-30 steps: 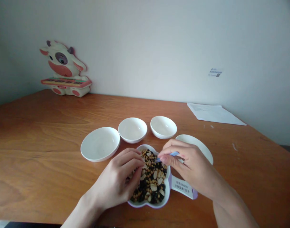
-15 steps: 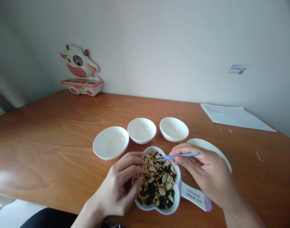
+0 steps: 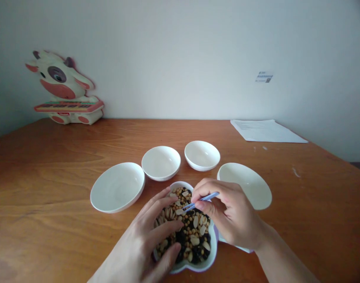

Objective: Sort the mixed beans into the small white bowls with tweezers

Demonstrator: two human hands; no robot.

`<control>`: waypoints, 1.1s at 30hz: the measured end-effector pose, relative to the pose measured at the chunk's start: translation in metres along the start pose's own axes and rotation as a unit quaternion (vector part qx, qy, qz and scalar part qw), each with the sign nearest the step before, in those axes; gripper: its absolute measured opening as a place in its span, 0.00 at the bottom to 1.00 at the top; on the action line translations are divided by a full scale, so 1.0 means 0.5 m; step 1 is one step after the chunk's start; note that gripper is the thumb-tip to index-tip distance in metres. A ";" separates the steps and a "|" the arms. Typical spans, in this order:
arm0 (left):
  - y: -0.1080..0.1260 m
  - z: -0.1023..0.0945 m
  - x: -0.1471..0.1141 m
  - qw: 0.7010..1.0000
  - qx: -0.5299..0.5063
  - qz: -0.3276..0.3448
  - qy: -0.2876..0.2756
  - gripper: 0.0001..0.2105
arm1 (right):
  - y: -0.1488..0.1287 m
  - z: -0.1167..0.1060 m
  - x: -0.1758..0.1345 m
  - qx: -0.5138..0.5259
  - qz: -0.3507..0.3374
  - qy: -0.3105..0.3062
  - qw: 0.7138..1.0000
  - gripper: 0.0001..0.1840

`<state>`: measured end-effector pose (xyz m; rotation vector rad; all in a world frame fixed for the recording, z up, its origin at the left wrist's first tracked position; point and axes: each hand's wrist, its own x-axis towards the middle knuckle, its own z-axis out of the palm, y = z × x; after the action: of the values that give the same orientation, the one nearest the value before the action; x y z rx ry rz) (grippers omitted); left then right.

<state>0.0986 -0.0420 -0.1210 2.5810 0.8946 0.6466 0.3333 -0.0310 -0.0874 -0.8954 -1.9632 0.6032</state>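
Observation:
A flower-shaped dish with a handle holds a mix of peanut halves, small yellow beans or seeds and dark pieces. My left hand lies over the dish's left side, its fingers spread and touching or just above the mix. Between thumb and fingers, my right hand pinches a pair of blue tweezers. The tweezer tips point down and left, at a pale peanut half; whether they grip it I cannot tell. My right hand and wrist cover much of the dish's handle.
White bowls stand in an arc behind the dish: a left one, two behind and a right one close to my right hand. Farther back are a cow toy keyboard and paper sheets by the wall.
The view has shifted, so the bowls and toy appear farther left. My right hand has brought the tweezers lower, their tips now at a peanut half. My left fingers are spread wider over the dish.

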 end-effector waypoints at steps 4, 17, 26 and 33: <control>-0.001 -0.002 0.000 0.999 -0.025 -0.010 -0.027 0.15 | 0.005 0.004 -0.003 0.005 -0.005 -0.019 1.000 0.05; 0.001 -0.001 0.007 0.998 -0.063 -0.007 -0.014 0.16 | -0.001 0.005 0.004 -0.004 -0.005 -0.039 0.999 0.08; 0.001 -0.003 0.007 0.998 -0.052 -0.001 -0.018 0.17 | 0.000 0.007 0.001 -0.002 0.007 -0.065 0.998 0.10; 0.002 -0.005 0.009 0.998 -0.064 -0.005 -0.014 0.14 | 0.000 0.008 0.005 -0.014 -0.005 -0.047 0.999 0.09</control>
<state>0.1011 -0.0397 -0.1172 2.4645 0.8282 0.6411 0.3290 -0.0295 -0.0880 -0.8887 -2.0633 0.6220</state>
